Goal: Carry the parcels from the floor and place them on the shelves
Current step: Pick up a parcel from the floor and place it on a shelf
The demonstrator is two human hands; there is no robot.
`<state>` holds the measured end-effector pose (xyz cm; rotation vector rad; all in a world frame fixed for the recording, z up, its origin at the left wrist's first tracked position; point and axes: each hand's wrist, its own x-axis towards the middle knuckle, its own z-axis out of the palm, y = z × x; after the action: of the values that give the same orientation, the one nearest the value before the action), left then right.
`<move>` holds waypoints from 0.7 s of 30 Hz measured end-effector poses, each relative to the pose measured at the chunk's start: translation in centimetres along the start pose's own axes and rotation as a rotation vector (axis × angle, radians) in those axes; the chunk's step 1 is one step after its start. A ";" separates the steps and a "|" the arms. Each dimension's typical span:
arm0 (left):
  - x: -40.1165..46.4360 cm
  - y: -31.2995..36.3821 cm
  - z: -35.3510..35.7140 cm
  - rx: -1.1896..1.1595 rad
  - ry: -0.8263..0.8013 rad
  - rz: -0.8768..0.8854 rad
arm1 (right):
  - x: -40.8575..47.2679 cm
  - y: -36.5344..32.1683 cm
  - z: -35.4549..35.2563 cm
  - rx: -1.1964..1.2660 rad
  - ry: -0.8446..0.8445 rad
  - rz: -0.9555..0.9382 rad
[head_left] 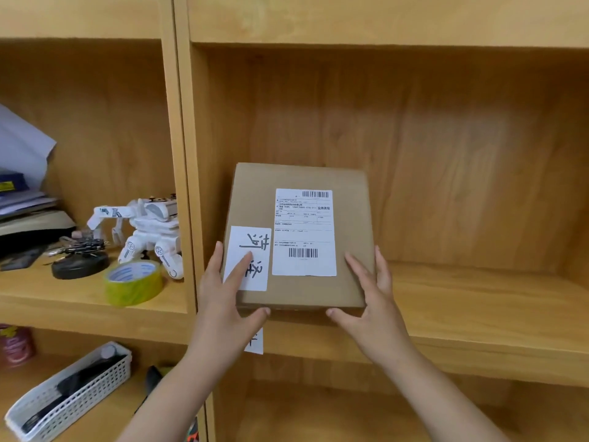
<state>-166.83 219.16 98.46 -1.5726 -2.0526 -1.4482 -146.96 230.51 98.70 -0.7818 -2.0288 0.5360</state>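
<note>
A flat brown cardboard parcel [350, 224] with a white shipping label and a handwritten white sticker lies on the wooden shelf [478, 301], close to the shelf's left wall. My left hand [223, 291] grips its near left corner, fingers on top and thumb at the front edge. Gripping the near right corner is my right hand [373, 301], fingers along the side and thumb under the front edge.
The wide compartment to the right of the parcel holds nothing else. The left compartment holds a white toy robot [149, 231], a yellow tape roll [134, 282], a black round base [79, 266] and stacked papers [22, 186]. A white basket [70, 393] lies below.
</note>
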 end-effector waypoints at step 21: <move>4.3 -3.9 2.1 0.323 -0.116 0.150 | 4.4 2.0 1.9 -0.190 -0.115 0.181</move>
<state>-170.98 223.67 97.85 -1.6620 -2.0519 -0.9389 -149.74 234.80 99.01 -1.0790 -2.1492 0.5041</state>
